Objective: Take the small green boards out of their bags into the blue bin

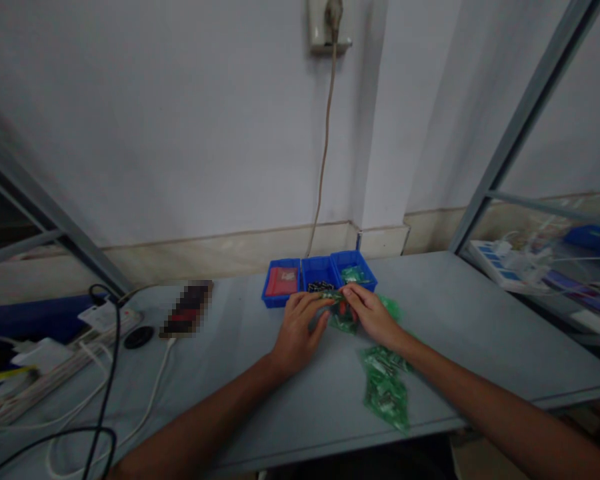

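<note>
While fingers (314, 305) grip a bag (345, 323), one bin (275, 303) holds red plastic (281, 281).

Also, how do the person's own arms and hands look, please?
The left forearm and right forearm are bare, with no sleeve in view. The left hand and right hand wear no gloves; no watch or bracelet shows at either wrist.

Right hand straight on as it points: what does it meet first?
Probably the middle blue bin, beyond the green bag the right hand holds; depth is unclear.
</note>
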Tool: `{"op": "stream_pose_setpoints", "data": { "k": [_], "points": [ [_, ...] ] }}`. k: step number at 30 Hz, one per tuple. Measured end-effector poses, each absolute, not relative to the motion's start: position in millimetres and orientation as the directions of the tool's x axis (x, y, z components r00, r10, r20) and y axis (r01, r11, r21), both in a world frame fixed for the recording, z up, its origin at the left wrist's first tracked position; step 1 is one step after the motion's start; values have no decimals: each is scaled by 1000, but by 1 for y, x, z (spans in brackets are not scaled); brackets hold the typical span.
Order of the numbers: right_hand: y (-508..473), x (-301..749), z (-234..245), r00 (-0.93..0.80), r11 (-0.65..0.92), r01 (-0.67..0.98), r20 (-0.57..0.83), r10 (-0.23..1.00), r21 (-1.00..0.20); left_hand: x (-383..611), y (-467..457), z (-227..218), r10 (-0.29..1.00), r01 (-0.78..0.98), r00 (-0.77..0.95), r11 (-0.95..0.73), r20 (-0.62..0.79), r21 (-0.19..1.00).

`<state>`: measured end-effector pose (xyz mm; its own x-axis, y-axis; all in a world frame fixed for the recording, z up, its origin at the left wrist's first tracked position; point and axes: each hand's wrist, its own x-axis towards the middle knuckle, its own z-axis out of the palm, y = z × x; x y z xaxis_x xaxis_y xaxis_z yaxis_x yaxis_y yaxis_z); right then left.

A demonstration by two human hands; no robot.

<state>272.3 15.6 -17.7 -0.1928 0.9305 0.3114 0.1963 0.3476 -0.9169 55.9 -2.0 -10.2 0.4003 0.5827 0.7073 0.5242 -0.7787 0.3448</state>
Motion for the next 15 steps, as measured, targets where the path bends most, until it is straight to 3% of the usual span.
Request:
{"op": "stream_pose_setpoints", "data": {
  "k": [15],
  "points": [
    [12,270,-14,-225,375,230,326,918,-898,53,6,-18,696,516,357,-703,623,489]
  ]
}}
